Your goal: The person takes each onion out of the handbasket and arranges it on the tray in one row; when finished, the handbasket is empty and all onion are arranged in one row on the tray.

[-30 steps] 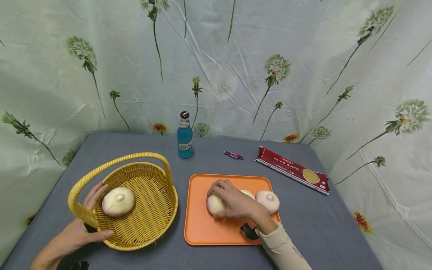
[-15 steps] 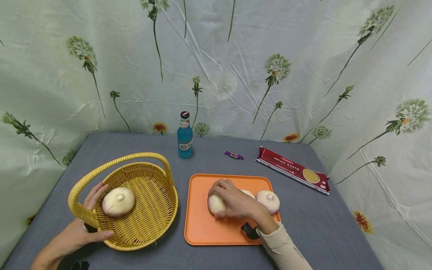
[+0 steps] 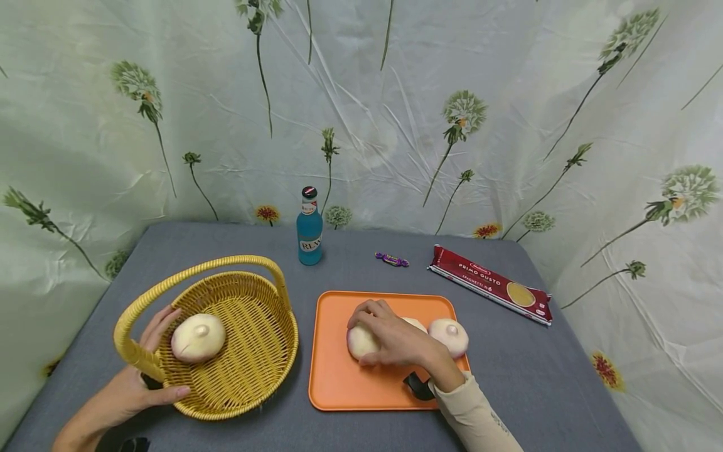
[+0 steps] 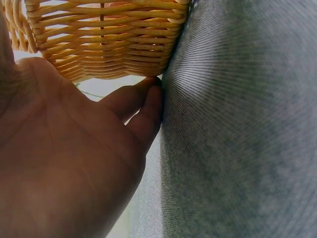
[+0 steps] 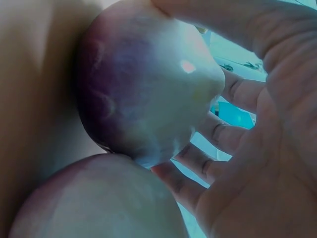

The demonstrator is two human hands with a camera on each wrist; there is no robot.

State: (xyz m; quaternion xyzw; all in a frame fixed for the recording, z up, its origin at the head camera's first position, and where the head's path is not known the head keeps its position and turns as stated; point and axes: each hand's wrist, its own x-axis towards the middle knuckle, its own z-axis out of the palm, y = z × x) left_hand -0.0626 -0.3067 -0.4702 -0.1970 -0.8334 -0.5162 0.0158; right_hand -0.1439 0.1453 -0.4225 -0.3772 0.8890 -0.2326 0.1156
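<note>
My left hand (image 3: 127,389) grips the near left side of a yellow wicker basket (image 3: 254,345), thumb at the rim and fingers by the handle's base. In the left wrist view, the basket's woven wall (image 4: 109,44) shows above the palm. One white-and-purple turnip (image 3: 198,339) lies inside the basket. On the orange tray (image 3: 339,389), my right hand (image 3: 392,336) curls over a turnip (image 3: 360,343), thumb on the near side. Another turnip (image 3: 415,324) is mostly hidden behind that hand. A third turnip (image 3: 449,338) lies at the tray's right edge. Two turnips show close together in the right wrist view.
A blue bottle (image 3: 309,235) stands upright behind the basket and tray. Farther right lie a purple-wrapped candy (image 3: 391,260) and a red spaghetti packet (image 3: 490,285). Grey cloth (image 3: 542,389) covers the table, and a flowered curtain (image 3: 361,125) hangs behind it.
</note>
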